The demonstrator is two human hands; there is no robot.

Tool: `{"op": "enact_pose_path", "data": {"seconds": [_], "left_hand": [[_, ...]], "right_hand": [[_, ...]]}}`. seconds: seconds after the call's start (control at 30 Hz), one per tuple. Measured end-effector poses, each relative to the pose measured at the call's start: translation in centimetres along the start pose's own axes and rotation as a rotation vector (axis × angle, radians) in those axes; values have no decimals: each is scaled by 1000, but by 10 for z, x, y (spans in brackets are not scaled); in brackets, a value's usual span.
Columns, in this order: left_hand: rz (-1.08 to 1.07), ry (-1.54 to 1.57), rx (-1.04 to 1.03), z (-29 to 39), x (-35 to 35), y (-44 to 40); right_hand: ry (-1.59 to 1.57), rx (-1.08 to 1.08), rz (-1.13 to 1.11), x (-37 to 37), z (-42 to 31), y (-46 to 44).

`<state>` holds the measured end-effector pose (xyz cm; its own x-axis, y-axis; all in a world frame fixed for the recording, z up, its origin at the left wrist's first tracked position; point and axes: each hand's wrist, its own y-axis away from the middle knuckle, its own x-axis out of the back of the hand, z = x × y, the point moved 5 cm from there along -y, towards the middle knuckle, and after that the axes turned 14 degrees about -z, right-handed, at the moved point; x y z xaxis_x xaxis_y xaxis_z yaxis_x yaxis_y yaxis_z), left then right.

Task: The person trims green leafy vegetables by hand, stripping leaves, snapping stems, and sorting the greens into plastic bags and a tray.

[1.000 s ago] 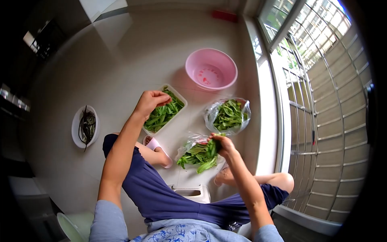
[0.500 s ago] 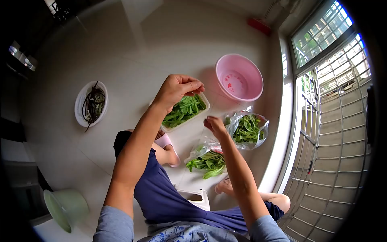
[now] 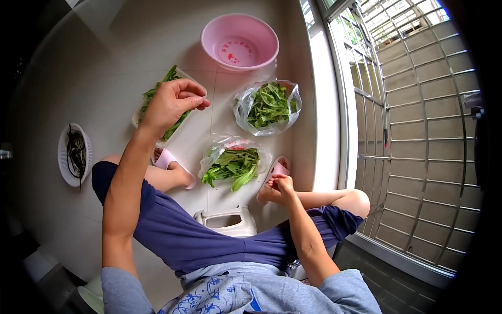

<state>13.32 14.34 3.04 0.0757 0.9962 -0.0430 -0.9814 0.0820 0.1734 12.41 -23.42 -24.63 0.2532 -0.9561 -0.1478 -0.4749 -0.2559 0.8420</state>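
Two hands apart: left hand [image 3: 171, 104] over the tray [image 3: 190, 80], fingertips pressed together; right hand [image 3: 283, 182], at the greens [image 3: 234, 164] of the near bag [image 3: 220, 143] a second ago, now drawn back by the right slipper [image 3: 280, 165], fingers curled, contents can't tell. Bunch looks let go; greens lie in bag and tray.

left arm [image 3: 123, 204] stretches way out to the far left, wrist [image 3: 150, 132] bent rightward, left hand [image 3: 175, 104] kinda pinched with thumb [image 3: 189, 103] against curled fingers [image 3: 185, 86], while the right arm [image 3: 308, 235] slants inward and the right hand [image 3: 282, 182] hangs nearer on the right, fingers loosely curled too
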Motion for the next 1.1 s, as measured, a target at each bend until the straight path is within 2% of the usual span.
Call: {"op": "enact_pose_path", "data": {"seconds": [0.03, 0.07, 0.13, 0.2, 0.23, 0.27, 0.33, 0.37, 0.43, 0.53, 0.6, 0.7, 0.77, 0.87, 0.9, 0.97, 1.0, 1.07, 1.1], "left_hand": [[26, 7, 9, -1, -2, -1], [53, 14, 18, -2, -3, -3], [49, 1, 47, -4, -3, -7], [48, -10, 82, -8, -3, -9], [63, -19, 106, -10, -2, -9], [78, -27, 132, -13, 0, -8], [84, -41, 172, -15, 0, -5], [95, -43, 202, -16, 1, -2], [109, -56, 271, -17, 2, 2], [163, -20, 334, -23, 7, 7], [150, 5, 351, -30, 11, 9], [154, 36, 333, -31, 10, 9], [133, 58, 330, -33, 10, 9], [149, 34, 341, -32, 11, 8], [148, 35, 339, -32, 11, 7], [123, 16, 316, -28, 10, 4], [124, 19, 309, -26, 10, 3], [105, -15, 268, -20, 6, 1], [82, -29, 228, -17, 5, -1]], "right_hand": [[78, 20, 1, 5, 20, -19], [155, -13, 102, -4, 28, -18], [-181, -16, -11, 10, 83, -59], [294, -112, 220, -1, 91, -64], [396, -138, 348, -6, 89, -58], [461, -131, 372, -14, 84, -50], [829, 57, 477, -21, 82, -50], [826, 43, 471, -23, 80, -49], [1087, 90, 520, -28, 66, -44], [1051, -36, 461, -20, 64, -53], [1063, 121, 410, -14, 67, -61], [1117, 71, 291, -11, 78, -72], [1304, 139, 302, -26, 61, -59], [1401, 219, 286, -23, 66, -64], [1401, 220, 289, -19, 69, -67], [1051, 103, 60, -12, 75, -76], [1056, 107, 65, -6, 69, -76], [481, -192, -86, 5, 62, -73], [471, -44, -55, 14, 49, -78]]}}
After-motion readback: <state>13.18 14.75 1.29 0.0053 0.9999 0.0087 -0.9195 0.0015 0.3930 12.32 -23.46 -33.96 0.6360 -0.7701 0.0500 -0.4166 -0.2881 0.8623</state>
